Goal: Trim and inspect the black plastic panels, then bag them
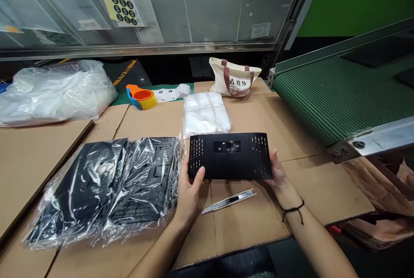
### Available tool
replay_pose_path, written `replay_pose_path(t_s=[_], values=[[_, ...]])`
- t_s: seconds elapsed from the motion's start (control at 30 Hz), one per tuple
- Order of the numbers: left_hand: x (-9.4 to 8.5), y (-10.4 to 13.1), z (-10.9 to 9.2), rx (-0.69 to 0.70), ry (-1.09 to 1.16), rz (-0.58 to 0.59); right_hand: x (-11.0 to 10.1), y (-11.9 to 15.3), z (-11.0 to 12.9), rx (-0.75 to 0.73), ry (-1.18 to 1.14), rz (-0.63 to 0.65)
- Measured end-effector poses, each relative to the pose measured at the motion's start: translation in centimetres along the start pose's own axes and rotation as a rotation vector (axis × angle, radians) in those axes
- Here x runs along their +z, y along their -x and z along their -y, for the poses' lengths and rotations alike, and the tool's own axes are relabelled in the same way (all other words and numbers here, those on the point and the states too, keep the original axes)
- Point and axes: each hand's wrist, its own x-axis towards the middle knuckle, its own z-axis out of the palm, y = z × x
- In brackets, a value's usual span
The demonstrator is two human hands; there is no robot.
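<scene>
Above brown cardboard sheeting (241,235), holds a thin black rectangular slotted panel (226,167) by both ends — pinched in left hand (188,192), gripped in right hand (279,175) — probably to keep its face steady, above the slim silver cutter (229,201).

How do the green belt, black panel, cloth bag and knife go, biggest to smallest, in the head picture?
1. Green belt
2. Black panel
3. Cloth bag
4. Knife: long but very thin, so it covers the least.
</scene>
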Motion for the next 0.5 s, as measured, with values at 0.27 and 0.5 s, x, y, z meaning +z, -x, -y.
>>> replay_pose_path(t_s=[0.27,0.5], values=[[-0.27,-0.04,0.3,0.11,-0.09,-0.011,-0.29,-0.1,-0.24,-0.072,0.118,-0.074],[-0.66,0.17,0.34,0.325,-0.317,-0.102,-0.41,0.14,-0.03,-0.247,0.405,-0.043]])
